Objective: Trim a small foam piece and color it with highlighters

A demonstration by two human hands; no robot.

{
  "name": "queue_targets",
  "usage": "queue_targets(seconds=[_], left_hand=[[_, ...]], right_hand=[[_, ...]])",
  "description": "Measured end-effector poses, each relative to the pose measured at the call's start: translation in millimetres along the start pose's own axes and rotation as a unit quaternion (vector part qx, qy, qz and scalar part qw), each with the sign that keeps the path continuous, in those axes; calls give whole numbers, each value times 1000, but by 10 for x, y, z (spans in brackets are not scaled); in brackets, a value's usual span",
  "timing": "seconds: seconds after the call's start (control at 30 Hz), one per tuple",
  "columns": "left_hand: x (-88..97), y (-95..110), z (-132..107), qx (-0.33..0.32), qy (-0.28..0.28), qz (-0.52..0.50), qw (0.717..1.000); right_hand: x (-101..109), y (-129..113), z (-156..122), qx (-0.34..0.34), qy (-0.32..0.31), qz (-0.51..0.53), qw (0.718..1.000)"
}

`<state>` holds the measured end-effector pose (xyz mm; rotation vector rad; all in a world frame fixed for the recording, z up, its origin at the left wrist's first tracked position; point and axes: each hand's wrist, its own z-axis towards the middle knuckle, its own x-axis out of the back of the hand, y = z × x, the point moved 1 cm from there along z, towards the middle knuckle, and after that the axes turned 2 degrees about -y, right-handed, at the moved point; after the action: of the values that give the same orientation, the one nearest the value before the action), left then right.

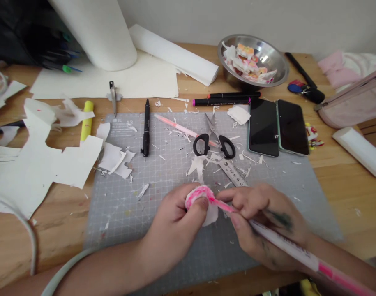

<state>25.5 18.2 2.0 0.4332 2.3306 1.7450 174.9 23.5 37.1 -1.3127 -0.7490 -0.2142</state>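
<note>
Between the thumb and fingers of my left hand (178, 230) is a small white paper piece (211, 214), its upper edge coloured pink. My right hand (261, 222) grips a pink marker (283, 244), and the tip touches the pink edge of the paper. Both hands are over the grey cutting mat (129, 222). Just beyond them lie black-handled scissors (214, 139) with parted blades, a metal ruler (232, 172) and an orange-pink pen (177, 126). Dark smudges show on my right hand.
Paper scraps (115, 160) litter the mat. A metal bowl (282, 70) with coloured paper bits stands at the back, near two phones (263, 129). Black markers (221, 101), a black pen (146, 129), a yellow stick (87, 121) and a cable (18, 220) lie around.
</note>
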Motion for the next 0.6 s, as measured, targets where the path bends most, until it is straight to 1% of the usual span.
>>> queue_targets(seconds=[0.1, 0.23, 0.4, 0.5, 0.6], left_hand=[[7, -10, -8, -1, 4, 5, 1000], [13, -17, -18, -3, 9, 11, 1000], [8, -15, -20, -6, 23, 19, 1000], [8, -15, -16, -3, 31, 19, 999], [7, -15, -6, -4, 43, 21, 999]], right_hand=[[-6, -3, -30, 44, 14, -7, 999], [-5, 16, -56, 34, 47, 37, 998], [14, 22, -69, 76, 13, -22, 997], [30, 38, -92, 68, 1, -2, 998], [20, 33, -99, 67, -13, -13, 998]])
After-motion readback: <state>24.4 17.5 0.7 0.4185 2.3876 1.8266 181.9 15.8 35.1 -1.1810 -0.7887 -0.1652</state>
